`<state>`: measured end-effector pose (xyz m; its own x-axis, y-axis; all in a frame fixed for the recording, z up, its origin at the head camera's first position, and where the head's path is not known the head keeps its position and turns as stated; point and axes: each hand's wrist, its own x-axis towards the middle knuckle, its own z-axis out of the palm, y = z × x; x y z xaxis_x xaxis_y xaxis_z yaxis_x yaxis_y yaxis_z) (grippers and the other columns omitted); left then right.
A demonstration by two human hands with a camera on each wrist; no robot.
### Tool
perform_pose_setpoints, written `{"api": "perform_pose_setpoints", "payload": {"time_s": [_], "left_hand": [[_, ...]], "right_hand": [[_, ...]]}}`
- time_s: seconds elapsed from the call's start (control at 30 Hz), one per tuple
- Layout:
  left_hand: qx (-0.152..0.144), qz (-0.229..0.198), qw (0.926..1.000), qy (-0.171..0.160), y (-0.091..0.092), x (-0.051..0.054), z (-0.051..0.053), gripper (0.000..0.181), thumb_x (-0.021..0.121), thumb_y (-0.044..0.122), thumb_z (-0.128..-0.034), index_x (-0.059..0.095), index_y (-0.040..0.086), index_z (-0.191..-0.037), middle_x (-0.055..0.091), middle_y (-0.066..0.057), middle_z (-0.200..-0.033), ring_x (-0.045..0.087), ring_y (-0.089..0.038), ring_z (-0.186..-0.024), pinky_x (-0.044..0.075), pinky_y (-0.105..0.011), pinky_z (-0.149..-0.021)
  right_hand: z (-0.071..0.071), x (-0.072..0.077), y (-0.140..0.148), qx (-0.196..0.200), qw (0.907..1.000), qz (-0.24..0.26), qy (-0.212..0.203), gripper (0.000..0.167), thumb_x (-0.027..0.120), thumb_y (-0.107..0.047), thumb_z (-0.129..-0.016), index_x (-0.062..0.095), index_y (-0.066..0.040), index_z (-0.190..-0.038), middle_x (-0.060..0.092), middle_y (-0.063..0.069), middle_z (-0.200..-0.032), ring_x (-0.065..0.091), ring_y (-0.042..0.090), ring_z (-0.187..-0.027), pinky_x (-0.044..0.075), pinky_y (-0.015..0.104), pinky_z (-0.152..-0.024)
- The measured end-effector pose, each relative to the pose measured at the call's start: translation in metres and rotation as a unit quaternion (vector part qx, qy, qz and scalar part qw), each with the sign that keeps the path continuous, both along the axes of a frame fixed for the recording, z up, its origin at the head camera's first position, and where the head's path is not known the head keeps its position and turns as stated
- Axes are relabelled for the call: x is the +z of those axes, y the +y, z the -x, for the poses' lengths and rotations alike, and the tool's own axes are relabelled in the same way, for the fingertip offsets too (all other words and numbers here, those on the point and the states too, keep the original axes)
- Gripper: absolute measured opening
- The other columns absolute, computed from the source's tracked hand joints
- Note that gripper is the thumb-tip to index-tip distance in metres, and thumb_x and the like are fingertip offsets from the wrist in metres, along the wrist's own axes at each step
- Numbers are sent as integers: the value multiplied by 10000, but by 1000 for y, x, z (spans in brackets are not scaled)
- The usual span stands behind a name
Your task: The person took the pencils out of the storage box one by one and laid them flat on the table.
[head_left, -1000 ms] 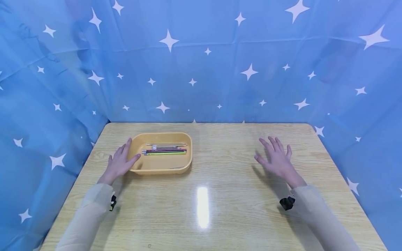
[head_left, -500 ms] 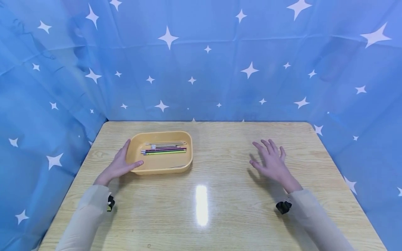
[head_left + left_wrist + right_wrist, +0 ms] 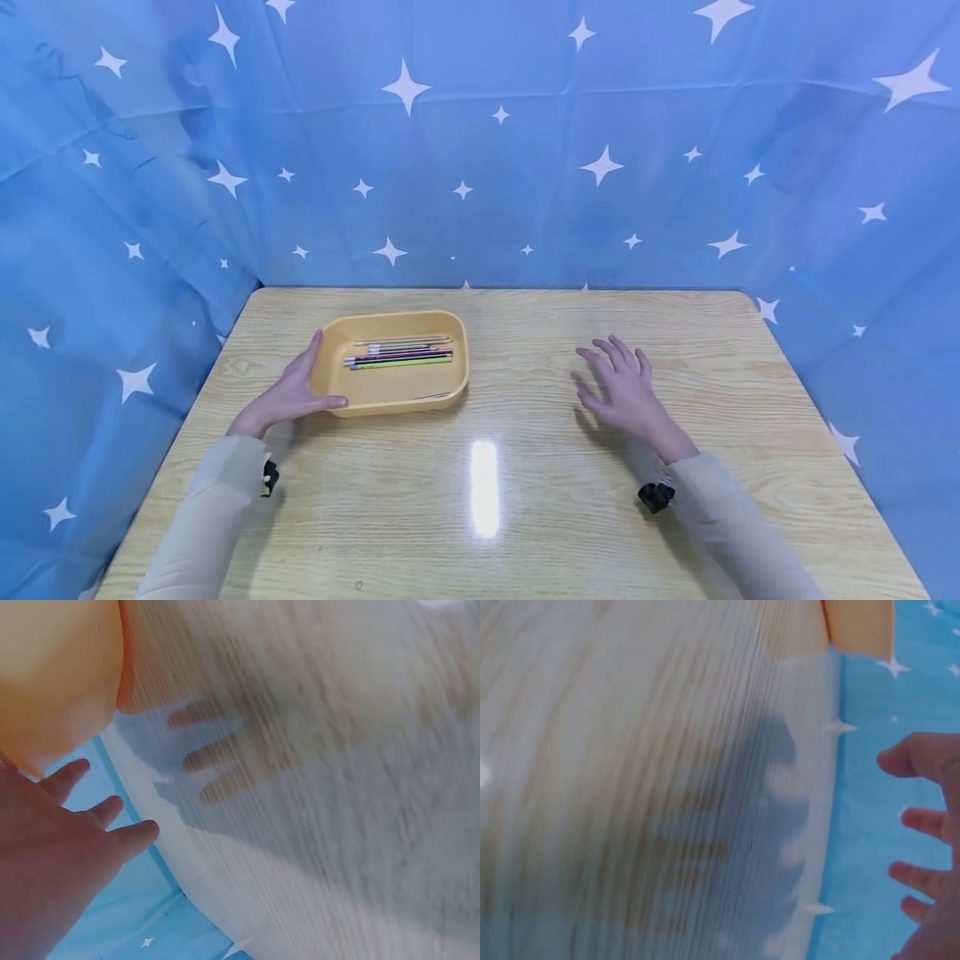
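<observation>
A yellow-orange plastic tray [image 3: 405, 402] sits on the left of the table, holding several pencils [image 3: 401, 362] laid side by side. One thin dark stick [image 3: 432, 396] lies by its front wall. My left hand [image 3: 288, 393] spans the tray's front left corner, fingers along the left wall and thumb at the front rim. Its other fingers are spread and straight beside the tray [image 3: 60, 667] in the left wrist view. Over the table to the right, my right hand [image 3: 624, 396] hovers with spread, slightly bent fingers and holds nothing; the tray's edge [image 3: 861, 626] shows beyond it.
The wood-grain table [image 3: 525, 500] has a bright light reflection [image 3: 484, 487] in the middle. A blue curtain [image 3: 510, 150] with white stars hangs behind and along both sides. Dark devices [image 3: 656, 497] sit at both wrists.
My right hand has moved left toward the tray. My left thumb has shifted down to the tray's front rim, and the tray has turned slightly, its right end farther back.
</observation>
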<state>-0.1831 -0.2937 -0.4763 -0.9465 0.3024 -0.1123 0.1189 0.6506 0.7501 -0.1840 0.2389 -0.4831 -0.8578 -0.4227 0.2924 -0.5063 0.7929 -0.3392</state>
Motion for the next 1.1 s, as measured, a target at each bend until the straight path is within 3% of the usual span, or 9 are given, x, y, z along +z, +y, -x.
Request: {"api": "perform_pose_setpoints", "payload": {"time_s": [0.27,0.57,0.87,1.1], "left_hand": [[-150,-454,9980,-404,10,5,2,1302,830,242,-769,-247,96,-1485,-127,-230,-1572,-3,-434,-1423,77,-611,-1102],[-187,-641,9972,-344,26,-3,10,1277,829,230,-767,-202,78,-1505,-111,-191,-1586,24,-393,-1436,88,-580,-1116],[-232,-403,9982,-390,42,-1,14,1235,801,248,-798,-195,65,-1506,-133,-200,-1578,5,-405,-1432,76,-568,-1120],[-285,-448,9973,-502,48,1,17,1224,789,246,-813,-208,92,-1506,-158,-180,-1577,-28,-383,-1436,53,-548,-1129]], "right_hand": [[8,3,-27,234,9997,69,-75,551,695,-174,-858,503,-58,-1361,433,236,-1376,255,442,-1345,164,683,-1014],[19,7,-66,557,9976,418,40,455,660,-92,-864,549,-12,-1298,526,198,-1282,408,373,-1256,339,571,-1002],[25,9,-96,718,9949,689,-159,402,650,-99,-896,570,-44,-1286,559,135,-1254,463,292,-1209,395,454,-1014],[35,11,-118,1178,9870,1085,-106,353,690,-142,-899,613,-20,-1221,606,89,-1185,519,239,-1133,433,389,-977]]}}
